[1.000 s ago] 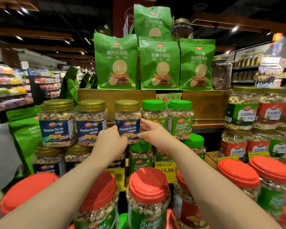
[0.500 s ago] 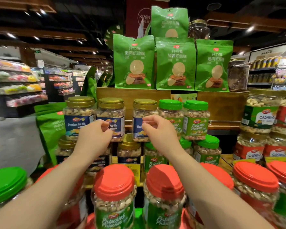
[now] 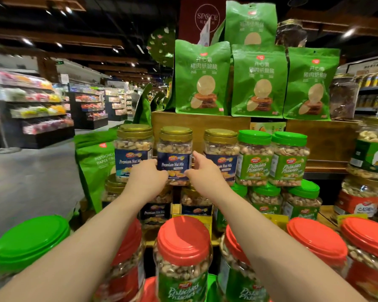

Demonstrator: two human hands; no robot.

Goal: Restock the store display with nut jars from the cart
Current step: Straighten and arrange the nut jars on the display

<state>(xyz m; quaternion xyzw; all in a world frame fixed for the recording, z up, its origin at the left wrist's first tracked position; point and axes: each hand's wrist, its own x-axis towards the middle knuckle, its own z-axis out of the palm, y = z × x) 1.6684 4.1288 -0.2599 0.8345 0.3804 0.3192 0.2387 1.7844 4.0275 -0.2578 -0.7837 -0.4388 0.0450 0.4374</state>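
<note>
Three gold-lidded Premium Nut Mix jars stand in a row on the display's upper tier. My left hand (image 3: 147, 176) and my right hand (image 3: 202, 173) grip the middle nut mix jar (image 3: 175, 155) by its lower sides, one hand on each side. The left nut mix jar (image 3: 133, 147) and the right nut mix jar (image 3: 222, 149) stand close beside it. Two green-lidded pistachio jars (image 3: 273, 158) continue the row to the right. More nut mix and pistachio jars sit on the tier below, partly hidden by my arms.
Red-lidded jars (image 3: 183, 253) and a green lid (image 3: 28, 240) crowd the foreground under my arms. Green snack bags (image 3: 202, 77) stand on a wooden box (image 3: 205, 125) behind the jars. Cashew jars (image 3: 371, 158) stack at the right. An aisle floor (image 3: 31, 171) opens at the left.
Both hands left the right nut mix jar and shifted left; they now grip the middle jar. The view swung left as well.
</note>
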